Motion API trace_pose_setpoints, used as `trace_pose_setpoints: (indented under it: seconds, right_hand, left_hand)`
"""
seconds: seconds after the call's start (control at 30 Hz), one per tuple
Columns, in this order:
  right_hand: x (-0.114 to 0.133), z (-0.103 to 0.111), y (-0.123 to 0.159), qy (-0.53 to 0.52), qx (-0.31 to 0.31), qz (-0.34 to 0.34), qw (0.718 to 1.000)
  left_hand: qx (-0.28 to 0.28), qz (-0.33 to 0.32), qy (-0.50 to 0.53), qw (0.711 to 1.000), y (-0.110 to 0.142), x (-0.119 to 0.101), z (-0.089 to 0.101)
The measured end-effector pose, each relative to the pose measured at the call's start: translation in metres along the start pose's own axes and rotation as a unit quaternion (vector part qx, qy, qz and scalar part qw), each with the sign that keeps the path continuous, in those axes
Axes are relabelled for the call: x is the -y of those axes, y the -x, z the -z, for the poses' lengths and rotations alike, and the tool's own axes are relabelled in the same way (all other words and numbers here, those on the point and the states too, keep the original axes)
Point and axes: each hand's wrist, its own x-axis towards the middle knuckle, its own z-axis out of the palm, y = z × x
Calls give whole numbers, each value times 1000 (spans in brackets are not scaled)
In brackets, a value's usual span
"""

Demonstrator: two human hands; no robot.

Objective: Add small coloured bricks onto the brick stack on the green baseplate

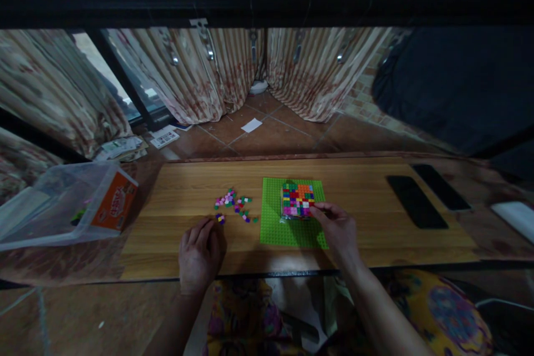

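A colourful block of toy bricks stands on the green studded baseplate. At its right edge, my right hand is closed in a pinch, thumb and forefinger touching the block's near right side. Whether a small brick sits between those fingertips cannot be made out. My left hand rests on the table, its fingers curled together, just left of a scatter of small loose bricks in pink, purple, green and white. A purple and yellow piece lies by its fingertips. What the left fingers hold, if anything, is hidden.
The wooden table bears two dark flat phone-like objects at the right. A clear plastic bin with an orange label stands at the left. Striped curtains hang beyond, with papers on the tiled floor.
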Motion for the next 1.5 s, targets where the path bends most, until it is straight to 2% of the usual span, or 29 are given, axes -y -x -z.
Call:
trace_pose_setpoints:
  seconds: [0.23,0.73,0.87,1.03,1.17,1.27,1.4,1.5]
  right_hand:
    - [8,0,4,-33,3,-24,999]
    - [3,-2,-1,-37,4,-41,998]
    - [3,0,-2,-49,20,-60,997]
    - [4,1,-7,-34,31,-54,997]
    - [6,4,-7,-80,45,-68,993]
    - [7,10,-7,-103,22,-49,993]
    - [17,16,-1,-71,-26,-4,997]
    - [27,9,18,-26,-10,42,999]
  left_hand:
    - [5,5,1,1000,0,-2,1]
    - [5,12,7,1000,1,-3,0]
    - [3,14,7,1000,1,-3,1]
    - [1,7,3,1000,1,-2,0]
    - [-1,4,4,1000,2,-1,-1]
    - [-4,-1,5,1000,3,0,-1]
    - [-3,2,6,1000,3,0,0]
    - [-5,5,7,1000,3,-2,0]
